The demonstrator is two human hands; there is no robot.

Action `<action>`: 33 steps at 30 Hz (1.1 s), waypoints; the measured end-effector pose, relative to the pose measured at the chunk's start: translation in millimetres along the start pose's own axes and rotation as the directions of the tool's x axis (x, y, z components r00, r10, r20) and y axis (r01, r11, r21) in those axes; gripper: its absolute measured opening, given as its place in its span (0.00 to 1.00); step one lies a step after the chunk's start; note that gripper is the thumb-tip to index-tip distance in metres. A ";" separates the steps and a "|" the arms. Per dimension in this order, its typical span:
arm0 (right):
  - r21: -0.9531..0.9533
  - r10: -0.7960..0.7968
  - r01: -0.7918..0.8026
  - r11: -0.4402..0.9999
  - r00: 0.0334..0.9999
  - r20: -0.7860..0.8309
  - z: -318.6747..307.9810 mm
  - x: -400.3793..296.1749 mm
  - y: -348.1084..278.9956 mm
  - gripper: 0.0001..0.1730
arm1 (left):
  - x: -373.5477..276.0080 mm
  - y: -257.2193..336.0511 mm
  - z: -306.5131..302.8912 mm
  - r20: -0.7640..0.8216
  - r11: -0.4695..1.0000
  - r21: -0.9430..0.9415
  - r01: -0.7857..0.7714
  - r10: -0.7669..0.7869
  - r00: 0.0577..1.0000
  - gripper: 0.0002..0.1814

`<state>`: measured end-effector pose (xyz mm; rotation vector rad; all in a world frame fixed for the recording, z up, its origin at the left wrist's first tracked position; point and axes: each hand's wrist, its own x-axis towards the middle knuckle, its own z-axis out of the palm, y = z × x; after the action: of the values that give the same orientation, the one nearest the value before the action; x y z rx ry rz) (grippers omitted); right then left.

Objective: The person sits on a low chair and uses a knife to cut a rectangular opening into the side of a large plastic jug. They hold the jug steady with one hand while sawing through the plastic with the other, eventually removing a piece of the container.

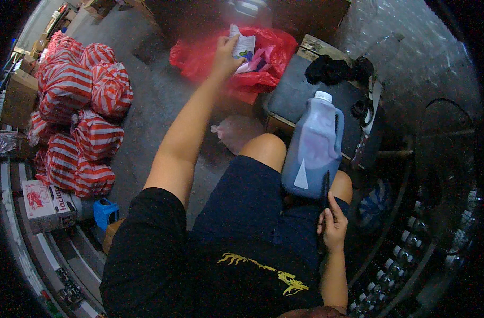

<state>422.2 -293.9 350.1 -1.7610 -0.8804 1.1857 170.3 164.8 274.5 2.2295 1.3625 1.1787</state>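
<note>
My left hand point(227, 57) pinches a printed paper or film label point(244, 44) over an open red plastic bag point(194, 55). More printed pieces in pink and purple point(261, 59) lie in the bag. A translucent plastic jug point(311, 139) of dark liquid, with a white cap point(323, 95) and side handle, leans upright between my knees. On its lower wall is a pale triangular patch point(301, 177). My right hand point(333, 226) grips a thin black tool point(326, 187), whose tip overlaps the jug's lower side; its exact kind is unclear.
Right of the bag stands a dark-topped box or stool point(293, 95) bearing a black cloth bundle point(329, 69) and black-handled scissors point(361, 111). A tied pinkish bag point(240, 133) sits on the floor. Red-and-white striped bags point(67, 91) pile at left, near a printed carton point(47, 204) and blue plastic stool point(106, 214). Capped bottles point(401, 252) line the right.
</note>
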 end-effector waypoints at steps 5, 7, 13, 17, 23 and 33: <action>-0.002 -0.019 0.019 1.000 1.000 0.003 -0.8 0.1 1.8 0.26 | -1.9 -4.9 3.4 -0.094 0.996 -0.067 0.054 -0.060 0.994 0.54; 0.003 -0.008 0.008 1.000 1.000 -0.003 -0.4 0.4 2.0 0.26 | -0.5 -9.9 2.3 -0.073 0.993 -0.047 0.111 -0.114 0.991 0.56; -0.015 -0.032 0.032 0.999 0.999 0.009 -1.1 1.5 2.9 0.26 | 0.5 -20.0 2.4 -0.091 0.988 -0.049 0.145 -0.149 0.985 0.57; 0.004 -0.013 0.013 1.000 1.000 0.011 -0.3 2.2 -0.3 0.26 | 1.2 -6.2 -5.8 -0.075 0.974 -0.194 0.121 -0.137 0.988 0.57; -0.005 -0.028 0.028 1.000 1.000 0.006 -0.9 1.2 1.7 0.26 | 0.0 6.0 -14.4 -0.031 0.956 -0.245 0.164 -0.177 0.984 0.59; -0.019 -0.015 0.015 1.000 1.000 -0.010 1.8 3.7 -6.6 0.26 | -30.1 53.3 -9.4 0.179 0.871 -0.351 0.345 -0.299 0.937 0.43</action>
<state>420.9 -287.5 354.2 -1.7718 -0.9001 1.1610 189.0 110.3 297.2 1.6964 1.2702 1.0609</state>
